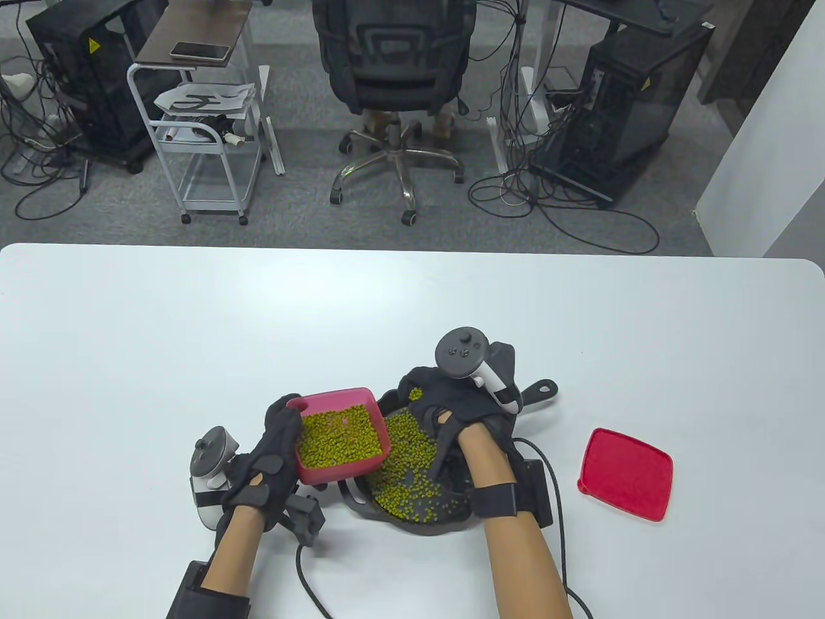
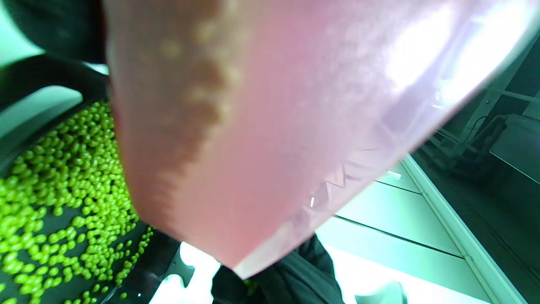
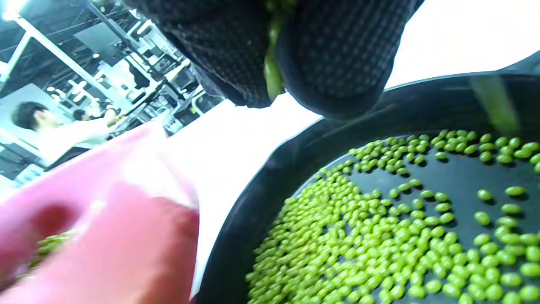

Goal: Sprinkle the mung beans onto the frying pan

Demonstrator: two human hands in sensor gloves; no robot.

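Both hands are at the near middle of the worktop (image 1: pixel 193 322). My left hand (image 1: pixel 271 458) grips the red container (image 1: pixel 341 435) by its left wall, thumb on the rim, and holds it tilted above the left edge of the frying pan (image 1: pixel 419 509). It is heaped with mung beans (image 1: pixel 338 438). From the left wrist view the pale pink underside of the container (image 2: pixel 261 135) fills most of the frame, with the pan (image 2: pixel 29 84) and its scattered beans (image 2: pixel 55 198) below on the left.

My right hand (image 1: pixel 451 406) hangs over the far part of the pan with its fingers bunched together, and a few beans sit on the glove near the knuckles. In the right wrist view two fingertips (image 3: pixel 337 55) press together on some green beans, one bean blurred at the right edge as it falls. Below them the black pan (image 3: pixel 295 169) carries a broad layer of beans (image 3: pixel 379 236), thicker toward the container's side and sparser to the right.

Beyond my right hand the pan's handle (image 1: pixel 541 390) points far and right. Well apart to the right, the red lid (image 1: pixel 625 474) lies flat on the worktop.
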